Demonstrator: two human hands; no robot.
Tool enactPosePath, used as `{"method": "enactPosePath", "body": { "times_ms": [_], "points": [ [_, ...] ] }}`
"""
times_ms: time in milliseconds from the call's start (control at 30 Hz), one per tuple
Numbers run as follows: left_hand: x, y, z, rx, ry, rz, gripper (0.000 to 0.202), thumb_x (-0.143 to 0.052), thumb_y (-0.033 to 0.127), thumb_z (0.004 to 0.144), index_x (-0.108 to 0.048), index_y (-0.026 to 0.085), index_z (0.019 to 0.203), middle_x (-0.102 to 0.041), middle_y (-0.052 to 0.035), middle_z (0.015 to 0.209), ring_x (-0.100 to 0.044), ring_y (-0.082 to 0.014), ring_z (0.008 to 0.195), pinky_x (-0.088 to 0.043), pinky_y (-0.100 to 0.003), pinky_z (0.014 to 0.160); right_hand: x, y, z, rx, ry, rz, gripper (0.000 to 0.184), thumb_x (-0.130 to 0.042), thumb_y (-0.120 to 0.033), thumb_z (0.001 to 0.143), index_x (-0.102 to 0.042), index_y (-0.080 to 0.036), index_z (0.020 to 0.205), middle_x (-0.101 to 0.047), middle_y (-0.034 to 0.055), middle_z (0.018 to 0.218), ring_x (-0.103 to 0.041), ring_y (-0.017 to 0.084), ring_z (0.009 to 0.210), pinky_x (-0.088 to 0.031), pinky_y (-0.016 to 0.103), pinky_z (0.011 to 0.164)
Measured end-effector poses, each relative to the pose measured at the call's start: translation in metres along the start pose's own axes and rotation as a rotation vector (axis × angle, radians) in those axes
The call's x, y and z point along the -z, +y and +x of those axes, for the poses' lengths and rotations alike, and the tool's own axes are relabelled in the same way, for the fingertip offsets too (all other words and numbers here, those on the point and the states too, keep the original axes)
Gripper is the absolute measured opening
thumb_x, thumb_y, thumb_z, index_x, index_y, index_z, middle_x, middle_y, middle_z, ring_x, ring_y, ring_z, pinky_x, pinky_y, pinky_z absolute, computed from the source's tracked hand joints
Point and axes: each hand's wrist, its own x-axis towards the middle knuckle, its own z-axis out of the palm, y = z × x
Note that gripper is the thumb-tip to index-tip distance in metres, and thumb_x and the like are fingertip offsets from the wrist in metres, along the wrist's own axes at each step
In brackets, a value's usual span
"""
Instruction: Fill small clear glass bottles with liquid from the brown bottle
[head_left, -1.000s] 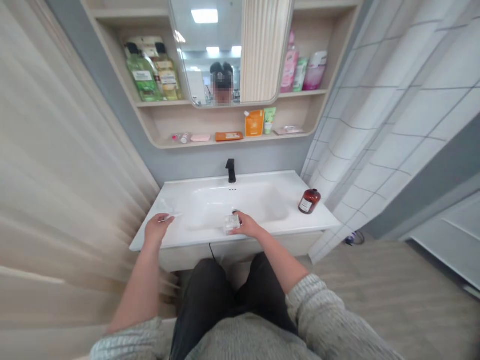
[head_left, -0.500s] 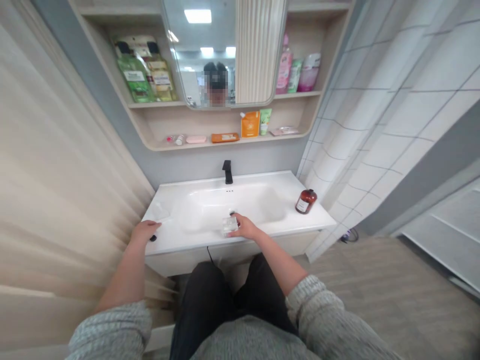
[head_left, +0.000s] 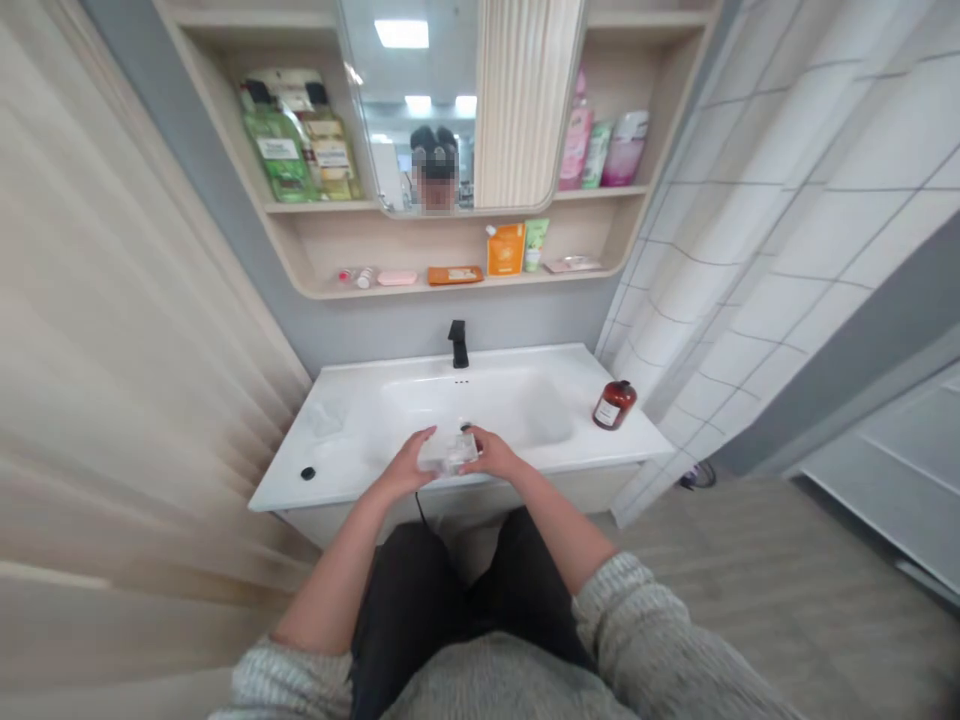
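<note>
Both hands meet over the front edge of the white sink [head_left: 525, 365]. My right hand [head_left: 491, 456] grips a small clear plastic box [head_left: 448, 453] from the right. My left hand [head_left: 409, 462] closes on the same box from the left, fingers curled along its side. A small black round object [head_left: 307, 473] lies on the counter at the front left, apart from both hands. A faint clear item [head_left: 328, 415] rests on the left counter behind it.
A black faucet [head_left: 457, 343] stands at the back of the basin. A brown bottle [head_left: 613, 404] sits on the right counter. Shelves [head_left: 450, 285] above hold bottles, tubes and packets around a mirror. A tiled wall rises at right, a ribbed panel at left.
My left hand left the small black object on the counter's front left and moved right to take hold of the clear box. My right hand stayed on the box.
</note>
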Motion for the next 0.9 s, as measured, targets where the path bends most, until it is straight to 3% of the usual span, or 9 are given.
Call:
{"method": "enactPosePath", "body": {
  "times_ms": [100, 200, 367, 500, 600, 667, 767, 900],
  "points": [
    [-0.033, -0.004, 0.013, 0.041, -0.107, -0.101, 0.096, -0.096, 0.023, 0.06, -0.066, 0.024, 0.152, -0.071, -0.0172, 0.151, -0.071, -0.0372, 0.135, -0.057, -0.052, 0.116, -0.001, 0.001, 0.002, 0.043, 0.021, -0.011, 0.079, -0.112, -0.061, 0.052, -0.075, -0.023, 0.112, -0.076, 0.0034, 0.104, -0.068, 0.023, 0.09, -0.054, 0.034, 0.082],
    [-0.048, -0.009, 0.021, 0.053, -0.13, -0.128, 0.09, -0.097, 0.032, 0.066, -0.063, 0.022, 0.149, -0.079, -0.013, 0.131, -0.078, -0.0325, 0.113, -0.062, -0.048, 0.103, -0.002, 0.004, 0.004, 0.07, 0.05, -0.015, 0.086, -0.112, -0.062, 0.05, -0.075, -0.025, 0.118, -0.075, 0.0059, 0.118, -0.069, 0.025, 0.098, -0.055, 0.035, 0.085],
    [-0.052, -0.008, 0.022, 0.068, -0.077, -0.092, 0.071, -0.098, 0.035, 0.065, -0.066, 0.024, 0.128, -0.08, -0.0036, 0.105, -0.077, -0.0264, 0.096, -0.062, -0.04, 0.09, -0.003, 0.009, 0.004, 0.051, 0.032, -0.011, 0.09, -0.112, -0.059, 0.053, -0.075, -0.026, 0.128, -0.075, 0.0065, 0.122, -0.071, 0.027, 0.102, -0.057, 0.039, 0.092],
    [-0.052, -0.006, 0.019, 0.093, -0.007, -0.081, 0.07, -0.098, 0.036, 0.067, -0.066, 0.025, 0.128, -0.081, -0.004, 0.105, -0.077, -0.0258, 0.094, -0.062, -0.04, 0.088, -0.006, 0.01, 0.003, 0.016, 0.039, 0.077, 0.104, -0.111, -0.054, 0.054, -0.07, -0.026, 0.145, -0.071, 0.014, 0.147, -0.074, 0.03, 0.112, -0.059, 0.045, 0.101],
    [-0.052, -0.009, 0.018, 0.116, 0.099, -0.07, 0.075, -0.1, 0.037, 0.066, -0.063, 0.025, 0.131, -0.081, -0.0072, 0.111, -0.079, -0.0278, 0.1, -0.062, -0.042, 0.092, -0.007, 0.006, 0.004, 0.005, 0.095, 0.132, 0.099, -0.105, -0.054, 0.063, -0.066, -0.028, 0.151, -0.068, 0.0166, 0.158, -0.075, 0.032, 0.121, -0.06, 0.047, 0.104],
    [-0.051, -0.014, 0.02, 0.119, 0.138, -0.099, 0.079, -0.101, 0.035, 0.065, -0.062, 0.025, 0.133, -0.08, -0.009, 0.117, -0.079, -0.0283, 0.106, -0.062, -0.042, 0.094, -0.004, 0.003, 0.004, -0.006, 0.19, 0.131, 0.083, -0.097, -0.057, 0.075, -0.068, -0.028, 0.148, -0.071, 0.0159, 0.154, -0.075, 0.032, 0.123, -0.061, 0.048, 0.103],
    [-0.048, -0.021, 0.022, 0.139, 0.168, -0.17, 0.084, -0.103, 0.035, 0.062, -0.06, 0.026, 0.134, -0.078, -0.0096, 0.123, -0.079, -0.0273, 0.109, -0.061, -0.042, 0.097, 0.012, 0.004, -0.009, -0.027, 0.445, 0.07, 0.058, -0.081, -0.065, 0.088, -0.074, -0.026, 0.131, -0.08, 0.0153, 0.135, -0.077, 0.033, 0.117, -0.063, 0.048, 0.098],
    [-0.046, -0.027, 0.023, 0.154, 0.179, -0.213, 0.083, -0.104, 0.039, 0.064, -0.059, 0.026, 0.133, -0.077, -0.009, 0.123, -0.079, -0.026, 0.108, -0.06, -0.044, 0.103, 0.067, 0.019, -0.058, -0.092, 0.879, -0.065, 0.053, -0.064, -0.076, 0.092, -0.072, -0.023, 0.095, -0.079, 0.0121, 0.094, -0.074, 0.032, 0.092, -0.061, 0.048, 0.091]
  ]
}}
